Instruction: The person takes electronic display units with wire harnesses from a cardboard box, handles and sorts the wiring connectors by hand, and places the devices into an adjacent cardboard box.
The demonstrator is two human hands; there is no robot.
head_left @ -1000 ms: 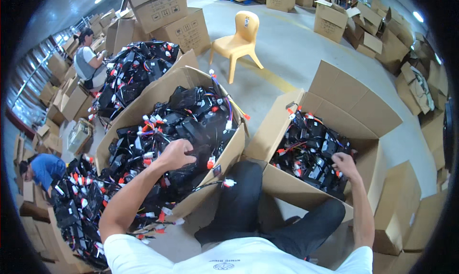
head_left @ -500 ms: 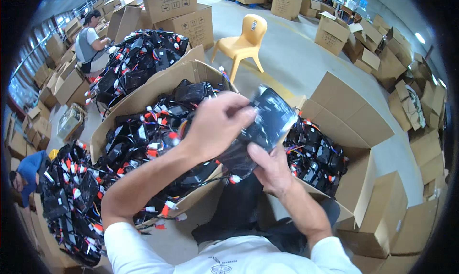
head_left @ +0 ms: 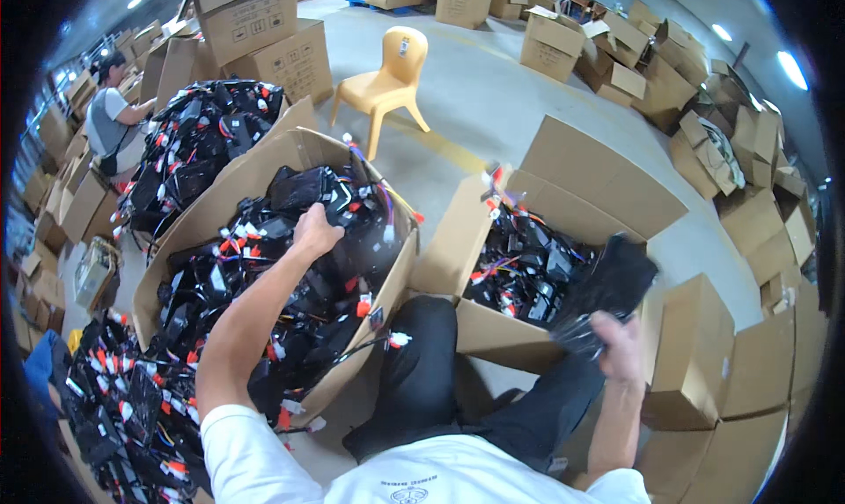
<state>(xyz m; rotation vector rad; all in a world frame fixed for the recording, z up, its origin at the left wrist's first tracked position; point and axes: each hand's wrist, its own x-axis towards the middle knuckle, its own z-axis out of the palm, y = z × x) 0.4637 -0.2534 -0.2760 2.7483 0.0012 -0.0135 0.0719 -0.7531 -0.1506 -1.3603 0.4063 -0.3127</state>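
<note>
My right hand (head_left: pixel 620 341) grips the lower end of a flat black unit in clear plastic wrap (head_left: pixel 623 275), tilted above the right side of the smaller carton (head_left: pixel 502 328). That carton contains several black units (head_left: pixel 537 262) with coloured wires. My left hand (head_left: pixel 317 231) reaches into the large carton (head_left: pixel 400 271), fingers curled at the near edge of a black boxy unit (head_left: pixel 299 187); what they pinch, if anything, is hidden. Around it lie many black units and cables with red and white connectors (head_left: pixel 238 235).
Another heap of wired black units (head_left: pixel 123 407) lies at the near left, and a further one (head_left: pixel 211 134) stands behind. A yellow chair (head_left: pixel 387 86) stands beyond the cartons. Stacked cardboard boxes (head_left: pixel 691 354) line the right. A person (head_left: pixel 114 121) works at the far left.
My hands have parted. The right hand has carried the wrapped black unit right, over the smaller carton; the left hand has let go of it and dropped into the large carton. The view has shifted right.
</note>
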